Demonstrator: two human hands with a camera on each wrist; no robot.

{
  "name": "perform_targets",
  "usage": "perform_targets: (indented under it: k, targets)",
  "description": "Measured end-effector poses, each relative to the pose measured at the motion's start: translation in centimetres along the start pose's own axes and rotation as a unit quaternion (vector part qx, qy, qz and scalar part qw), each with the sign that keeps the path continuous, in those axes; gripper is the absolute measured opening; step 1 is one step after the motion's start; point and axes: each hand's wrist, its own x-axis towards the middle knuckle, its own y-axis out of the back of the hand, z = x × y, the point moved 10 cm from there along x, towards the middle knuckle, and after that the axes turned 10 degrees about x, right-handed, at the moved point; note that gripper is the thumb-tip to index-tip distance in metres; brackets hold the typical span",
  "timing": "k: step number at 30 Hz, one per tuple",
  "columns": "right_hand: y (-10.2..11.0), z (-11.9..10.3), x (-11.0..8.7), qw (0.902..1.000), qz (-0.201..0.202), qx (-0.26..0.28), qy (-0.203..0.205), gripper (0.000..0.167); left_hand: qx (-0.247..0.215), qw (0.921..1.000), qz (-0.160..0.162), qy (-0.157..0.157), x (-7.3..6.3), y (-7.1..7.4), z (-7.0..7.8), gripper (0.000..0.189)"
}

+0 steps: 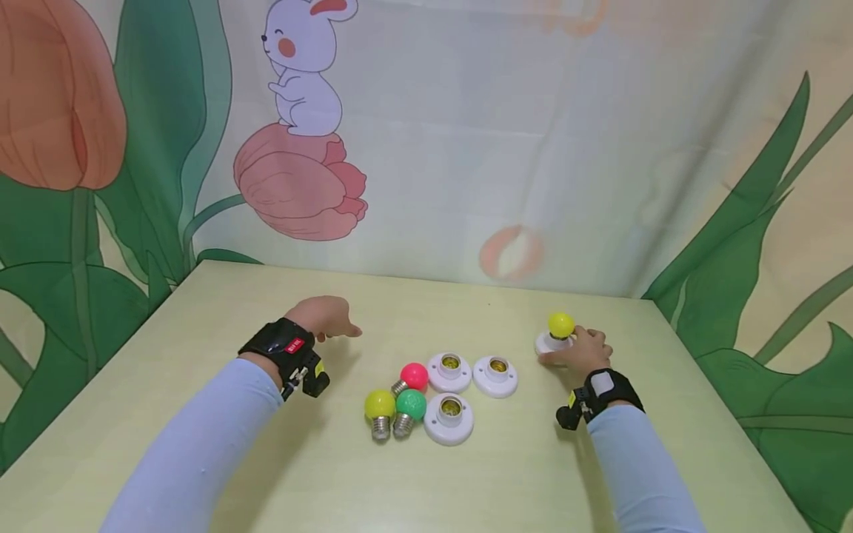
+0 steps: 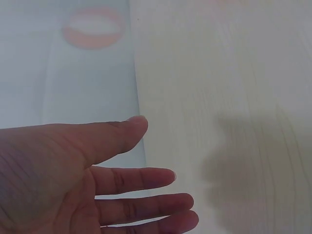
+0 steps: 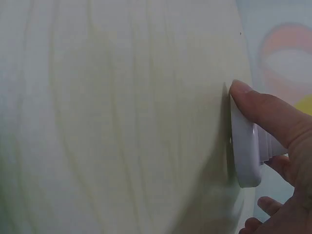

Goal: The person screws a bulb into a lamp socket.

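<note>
On the right side of the table, my right hand (image 1: 581,352) grips a white lamp holder (image 1: 546,343) by its round base, with a yellow bulb (image 1: 561,325) standing in it. The right wrist view shows the thumb on the rim of that base (image 3: 245,151), its flat underside tilted toward the camera. At left, my left hand (image 1: 326,317) hovers over the table holding nothing, its fingers (image 2: 146,205) relaxed and spread from the thumb. Between the hands lie a red bulb (image 1: 415,376), a green bulb (image 1: 411,404) and another yellow bulb (image 1: 380,405).
Beside the loose bulbs, three white lamp holders sit without bulbs: an upper one (image 1: 449,372), a right one (image 1: 495,377) and a lower one (image 1: 449,419). A printed curtain (image 1: 426,148) with tulips and a rabbit hangs behind the pale wooden table (image 1: 320,474).
</note>
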Motion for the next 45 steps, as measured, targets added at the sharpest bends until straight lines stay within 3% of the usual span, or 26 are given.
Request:
perform_targets:
  k: [1,6,10,13,16,18,21,24,28,32,36,45]
  targets:
    - [-0.1,0.4,-0.1,1.0000,0.001,-0.001,-0.010,0.099,0.001,1.0000,0.001,-0.001,0.7,-0.2,-0.2,0.047]
    - [-0.3,1.3,-0.4,0.9997,-0.010,0.010,-0.022,0.107,0.007,1.0000,0.003,-0.005,0.7,-0.3,-0.3,0.047]
    - [1.0,0.5,-0.7,0.9984,0.007,0.057,0.002,0.119,0.009,0.9999,0.006,-0.012,-0.2,-0.1,0.1,0.045]
    - [3.8,-2.4,-1.6,0.9872,0.068,0.129,0.065,0.109,0.014,0.9996,0.014,-0.018,-0.8,0.3,0.3,0.046]
    - [6.5,-6.9,-3.4,0.9619,0.123,0.184,0.160,0.084,0.019,0.9994,0.021,-0.020,-1.2,0.6,0.5,0.047]
    - [7.4,-10.1,-4.5,0.9490,0.134,0.180,0.222,0.069,0.018,0.9995,0.021,-0.018,-1.3,0.7,0.6,0.047]
    - [6.7,-13.9,-5.9,0.9499,0.094,0.116,0.274,0.053,0.014,0.9996,0.017,-0.018,-1.4,0.8,0.9,0.047]
    - [3.9,-15.9,-6.9,0.9574,-0.002,0.018,0.288,0.047,0.012,0.9996,0.015,-0.018,-1.5,0.9,1.2,0.047]
    - [-0.7,-15.2,-7.9,0.9490,-0.142,-0.091,0.266,0.050,0.013,0.9996,0.014,-0.018,-1.5,1.0,1.3,0.047]
    - [-3.7,-13.0,-8.1,0.9408,-0.217,-0.144,0.217,0.055,0.015,0.9996,0.014,-0.021,-1.5,0.9,1.4,0.047]
    - [-5.1,-11.6,-7.9,0.9388,-0.241,-0.163,0.184,0.061,0.014,0.9996,0.012,-0.021,-1.5,0.8,1.5,0.047]
    - [-7.8,-11.8,-8.0,0.9353,-0.202,-0.171,0.235,0.109,0.015,0.9997,0.012,-0.017,-1.7,0.7,2.0,0.046]
